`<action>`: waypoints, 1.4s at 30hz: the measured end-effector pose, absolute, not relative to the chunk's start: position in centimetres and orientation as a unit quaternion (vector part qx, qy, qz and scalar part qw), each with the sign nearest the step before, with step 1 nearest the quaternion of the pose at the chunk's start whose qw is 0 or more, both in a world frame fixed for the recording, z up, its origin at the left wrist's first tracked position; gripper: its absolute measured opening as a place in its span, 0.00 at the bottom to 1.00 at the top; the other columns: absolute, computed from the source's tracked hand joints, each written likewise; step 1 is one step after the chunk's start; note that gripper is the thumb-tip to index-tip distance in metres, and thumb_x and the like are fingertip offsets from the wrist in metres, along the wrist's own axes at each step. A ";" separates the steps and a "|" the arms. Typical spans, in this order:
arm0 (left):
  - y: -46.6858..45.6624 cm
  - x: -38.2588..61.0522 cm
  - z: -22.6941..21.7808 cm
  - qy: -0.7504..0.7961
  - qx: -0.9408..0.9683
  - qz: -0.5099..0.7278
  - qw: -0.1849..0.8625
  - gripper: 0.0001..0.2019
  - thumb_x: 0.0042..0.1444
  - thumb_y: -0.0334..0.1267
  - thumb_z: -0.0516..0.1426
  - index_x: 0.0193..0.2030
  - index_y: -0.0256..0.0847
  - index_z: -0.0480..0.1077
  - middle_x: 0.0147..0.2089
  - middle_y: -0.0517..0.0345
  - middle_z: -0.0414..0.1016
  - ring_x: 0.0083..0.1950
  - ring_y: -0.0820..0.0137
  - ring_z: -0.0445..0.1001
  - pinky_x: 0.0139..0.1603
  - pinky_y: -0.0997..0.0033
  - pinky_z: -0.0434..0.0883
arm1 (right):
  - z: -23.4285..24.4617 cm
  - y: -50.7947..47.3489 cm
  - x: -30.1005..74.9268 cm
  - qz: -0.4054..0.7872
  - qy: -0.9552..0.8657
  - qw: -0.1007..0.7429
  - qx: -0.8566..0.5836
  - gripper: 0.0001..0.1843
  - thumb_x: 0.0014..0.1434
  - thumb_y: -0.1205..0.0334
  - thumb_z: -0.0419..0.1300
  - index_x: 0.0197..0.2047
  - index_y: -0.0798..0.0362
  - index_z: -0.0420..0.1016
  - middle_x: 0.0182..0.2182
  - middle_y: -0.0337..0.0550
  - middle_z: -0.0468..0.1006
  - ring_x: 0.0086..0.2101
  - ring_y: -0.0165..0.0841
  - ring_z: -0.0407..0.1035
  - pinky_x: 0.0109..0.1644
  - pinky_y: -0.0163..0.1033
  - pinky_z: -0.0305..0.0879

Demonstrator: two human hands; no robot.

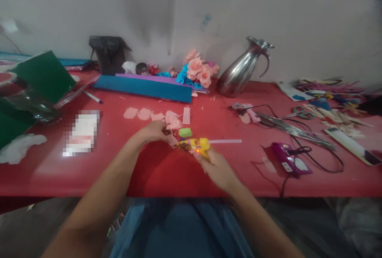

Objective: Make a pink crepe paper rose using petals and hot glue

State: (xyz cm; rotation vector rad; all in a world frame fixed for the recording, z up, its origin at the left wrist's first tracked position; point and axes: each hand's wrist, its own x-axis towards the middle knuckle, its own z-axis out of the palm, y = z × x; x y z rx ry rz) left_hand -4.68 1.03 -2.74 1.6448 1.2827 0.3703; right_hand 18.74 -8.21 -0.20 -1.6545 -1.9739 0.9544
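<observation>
My right hand [217,166] is wrapped round a yellow glue gun [199,145] with a small lit lamp and a white glue stick [225,141] jutting out to the right. Its nozzle points left at a pink paper petal [172,140], which my left hand [153,131] pinches on the red table [167,170]. More pink paper petals [161,116] lie in a row just beyond my left hand. A small green paper piece [185,132] rests next to them.
A steel jug [241,71] stands at the back, beside paper flowers [197,71] and blue and purple sheets [143,86]. A purple power strip [291,161] with black cables lies to the right. Green card [41,75] and a dark bag [109,53] are at the left.
</observation>
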 end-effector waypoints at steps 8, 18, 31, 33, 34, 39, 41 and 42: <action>0.9 -4.6 -2.5 0.535 0.676 0.163 0.480 0.12 0.34 0.40 0.63 0.26 0.38 0.68 0.30 0.57 0.75 0.33 0.65 0.72 0.30 0.73 0.61 | -0.4 -7.9 19.1 0.297 -0.728 0.181 -0.591 0.20 0.63 0.49 0.46 0.44 0.54 0.70 0.21 0.40 0.74 0.22 0.35 0.68 0.27 0.35 0.56; 0.9 -4.5 -3.0 0.535 0.658 0.190 0.494 0.11 0.33 0.38 0.63 0.25 0.39 0.68 0.30 0.55 0.75 0.32 0.65 0.72 0.31 0.71 0.63 | -1.3 -8.7 20.1 0.057 -0.850 0.031 -0.523 0.18 0.62 0.59 0.50 0.53 0.54 0.67 0.36 0.49 0.80 0.27 0.36 0.72 0.27 0.35 0.54; 0.5 -4.4 -2.3 0.558 0.600 0.236 0.523 0.09 0.35 0.38 0.63 0.23 0.38 0.70 0.25 0.58 0.72 0.29 0.67 0.70 0.30 0.72 0.62 | -0.5 -1.2 25.2 0.311 -0.633 0.241 -0.666 0.19 0.59 0.46 0.50 0.33 0.54 0.68 0.16 0.38 0.71 0.19 0.32 0.67 0.24 0.34 0.59; 0.5 -4.4 -2.2 0.561 0.589 0.275 0.513 0.09 0.37 0.40 0.63 0.21 0.38 0.69 0.23 0.58 0.70 0.28 0.69 0.68 0.29 0.72 0.62 | -0.4 1.1 26.3 0.303 -0.618 0.191 -0.699 0.18 0.60 0.47 0.49 0.31 0.53 0.66 0.17 0.39 0.71 0.21 0.33 0.69 0.26 0.34 0.61; 0.6 -4.4 -2.3 0.552 0.586 0.298 0.512 0.09 0.38 0.41 0.62 0.21 0.38 0.69 0.23 0.59 0.70 0.28 0.69 0.68 0.29 0.72 0.62 | -0.3 2.0 26.7 0.273 -0.623 0.158 -0.715 0.19 0.61 0.47 0.48 0.31 0.53 0.67 0.18 0.41 0.73 0.23 0.34 0.71 0.28 0.34 0.62; 1.2 -4.1 -2.8 0.541 0.582 0.402 0.455 0.14 0.40 0.40 0.62 0.35 0.38 0.73 0.27 0.60 0.69 0.26 0.74 0.65 0.28 0.74 0.60 | 0.9 2.7 25.1 0.008 -0.668 0.116 -0.735 0.15 0.60 0.56 0.52 0.33 0.58 0.73 0.36 0.59 0.76 0.42 0.46 0.69 0.44 0.47 0.60; 1.3 -3.8 -3.0 0.538 0.592 0.417 0.432 0.15 0.40 0.39 0.62 0.37 0.37 0.72 0.26 0.63 0.67 0.24 0.76 0.62 0.26 0.75 0.58 | 1.3 2.0 22.6 -0.073 -0.720 0.173 -0.668 0.12 0.59 0.60 0.53 0.37 0.57 0.75 0.39 0.57 0.75 0.43 0.45 0.67 0.48 0.48 0.58; 1.3 -3.6 -3.1 0.532 0.600 0.421 0.423 0.13 0.41 0.38 0.61 0.35 0.37 0.71 0.25 0.64 0.66 0.24 0.76 0.61 0.26 0.75 0.57 | 1.4 1.7 21.0 -0.045 -0.762 0.195 -0.616 0.11 0.58 0.60 0.54 0.37 0.55 0.76 0.38 0.53 0.76 0.41 0.41 0.67 0.48 0.45 0.58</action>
